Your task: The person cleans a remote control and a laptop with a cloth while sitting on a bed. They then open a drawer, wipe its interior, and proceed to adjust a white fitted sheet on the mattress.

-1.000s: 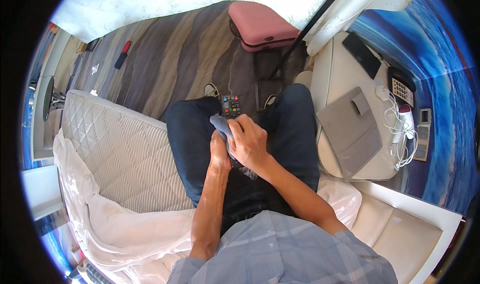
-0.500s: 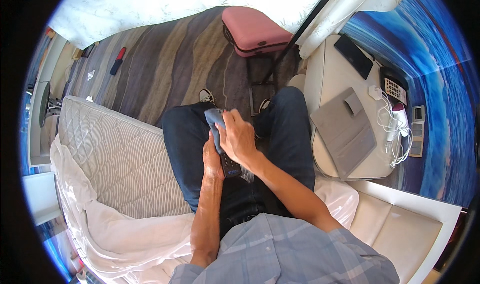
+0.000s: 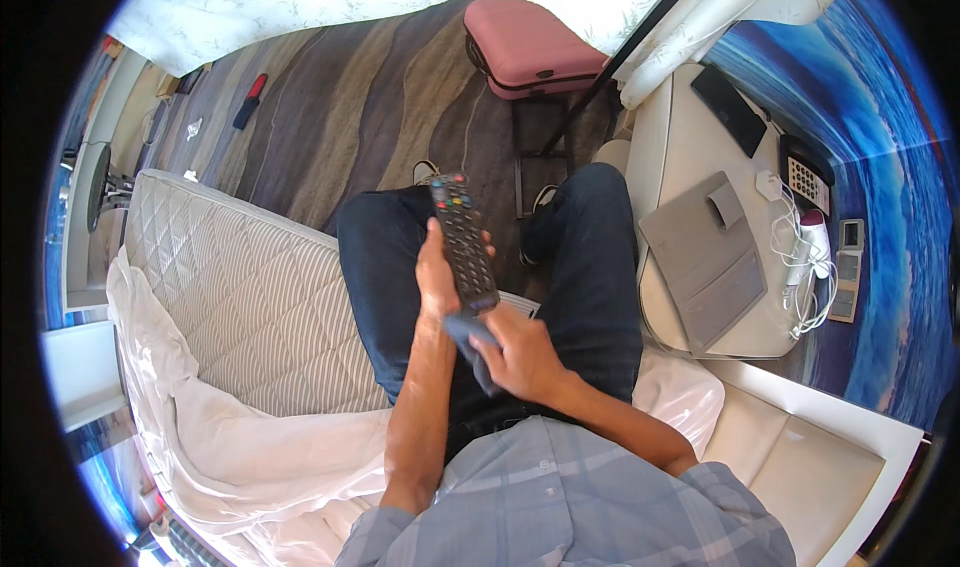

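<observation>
A black remote control [image 3: 465, 249] with rows of buttons, some coloured at its far end, lies face up in my left hand [image 3: 436, 272]. The fingers of that hand wrap round it from beneath, and their tips show at its right edge. Close to the remote's near end, my right hand [image 3: 524, 355] is closed on a grey-blue cloth [image 3: 474, 345], which is partly blurred. Both hands are above my lap. Behind the right hand, a pale flat thing [image 3: 520, 305] shows on my thigh; its kind is unclear.
At left is a striped mattress [image 3: 250, 297] with a crumpled white sheet [image 3: 250, 457]. To the right, a beige bedside table [image 3: 660, 167] bears a grey folder [image 3: 705, 262], a black tablet [image 3: 728, 110], a telephone [image 3: 805, 182] and a hair dryer [image 3: 815, 242]. Ahead stands a pink suitcase [image 3: 535, 47].
My right hand has moved with the cloth from the remote's far end to its near end, toward my body. More of the button side now shows. The whole view has shifted slightly.
</observation>
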`<control>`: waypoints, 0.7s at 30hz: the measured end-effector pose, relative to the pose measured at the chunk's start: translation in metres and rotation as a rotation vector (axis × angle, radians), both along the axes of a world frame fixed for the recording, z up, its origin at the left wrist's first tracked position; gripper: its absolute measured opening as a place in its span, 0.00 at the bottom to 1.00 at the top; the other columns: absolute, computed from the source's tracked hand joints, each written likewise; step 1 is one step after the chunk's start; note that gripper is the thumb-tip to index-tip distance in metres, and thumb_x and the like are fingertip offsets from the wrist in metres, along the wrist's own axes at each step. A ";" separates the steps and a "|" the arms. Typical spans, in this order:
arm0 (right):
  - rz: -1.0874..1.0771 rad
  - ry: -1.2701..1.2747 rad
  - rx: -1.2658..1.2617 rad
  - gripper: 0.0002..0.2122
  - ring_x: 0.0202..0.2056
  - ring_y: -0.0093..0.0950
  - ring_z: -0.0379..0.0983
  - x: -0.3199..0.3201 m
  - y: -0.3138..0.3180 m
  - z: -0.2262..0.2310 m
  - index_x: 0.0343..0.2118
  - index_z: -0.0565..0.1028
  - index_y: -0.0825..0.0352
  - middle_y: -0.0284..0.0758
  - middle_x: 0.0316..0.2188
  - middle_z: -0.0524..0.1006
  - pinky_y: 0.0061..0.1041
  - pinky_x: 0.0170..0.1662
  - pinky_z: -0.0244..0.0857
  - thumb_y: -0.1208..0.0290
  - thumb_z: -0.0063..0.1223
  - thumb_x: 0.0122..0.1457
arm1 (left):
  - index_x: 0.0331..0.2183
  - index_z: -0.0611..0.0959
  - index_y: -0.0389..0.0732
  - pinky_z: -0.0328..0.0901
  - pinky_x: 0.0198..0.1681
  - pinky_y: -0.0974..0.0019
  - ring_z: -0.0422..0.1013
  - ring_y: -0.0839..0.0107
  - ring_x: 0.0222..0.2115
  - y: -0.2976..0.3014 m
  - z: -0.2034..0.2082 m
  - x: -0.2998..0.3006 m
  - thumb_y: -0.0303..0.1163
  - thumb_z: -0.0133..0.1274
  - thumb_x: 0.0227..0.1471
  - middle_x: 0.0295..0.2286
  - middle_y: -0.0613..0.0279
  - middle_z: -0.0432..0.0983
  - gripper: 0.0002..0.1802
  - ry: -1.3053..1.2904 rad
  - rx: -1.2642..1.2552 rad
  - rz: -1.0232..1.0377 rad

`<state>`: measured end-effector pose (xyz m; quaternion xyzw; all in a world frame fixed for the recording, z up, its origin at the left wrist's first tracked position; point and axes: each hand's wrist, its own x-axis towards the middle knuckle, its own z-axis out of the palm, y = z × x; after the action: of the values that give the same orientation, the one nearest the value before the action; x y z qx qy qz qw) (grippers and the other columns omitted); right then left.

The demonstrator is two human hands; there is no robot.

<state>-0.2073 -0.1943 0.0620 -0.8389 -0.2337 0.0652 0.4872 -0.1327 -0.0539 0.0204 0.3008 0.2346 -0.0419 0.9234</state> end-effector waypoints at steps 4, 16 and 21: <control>-0.089 -0.015 0.174 0.08 0.28 0.44 0.72 0.003 -0.018 0.016 0.31 0.73 0.72 0.45 0.27 0.72 0.36 0.31 0.65 0.74 0.57 0.51 | 0.50 0.71 0.32 0.75 0.34 0.65 0.74 0.66 0.33 0.014 0.013 0.015 0.52 0.33 0.64 0.37 0.52 0.76 0.31 -0.118 -0.075 -0.007; -0.271 -0.133 0.188 0.17 0.48 0.50 0.70 0.025 0.001 0.012 0.50 0.69 0.70 0.52 0.50 0.68 0.37 0.51 0.65 0.79 0.52 0.55 | 0.36 0.80 0.36 0.68 0.24 0.72 0.73 0.74 0.21 -0.005 0.012 0.016 0.48 0.44 0.61 0.25 0.63 0.77 0.23 0.061 0.297 0.012; -0.309 -0.105 0.201 0.24 0.54 0.53 0.66 0.041 0.007 0.000 0.58 0.62 0.71 0.56 0.57 0.62 0.39 0.55 0.63 0.82 0.47 0.57 | 0.33 0.80 0.38 0.66 0.27 0.72 0.71 0.77 0.23 -0.017 0.010 -0.003 0.50 0.44 0.61 0.24 0.66 0.75 0.24 -0.004 0.396 -0.080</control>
<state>-0.1659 -0.1873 0.0624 -0.8141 -0.1328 -0.0781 0.5599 -0.1357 -0.0712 0.0307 0.4857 0.2243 -0.0309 0.8443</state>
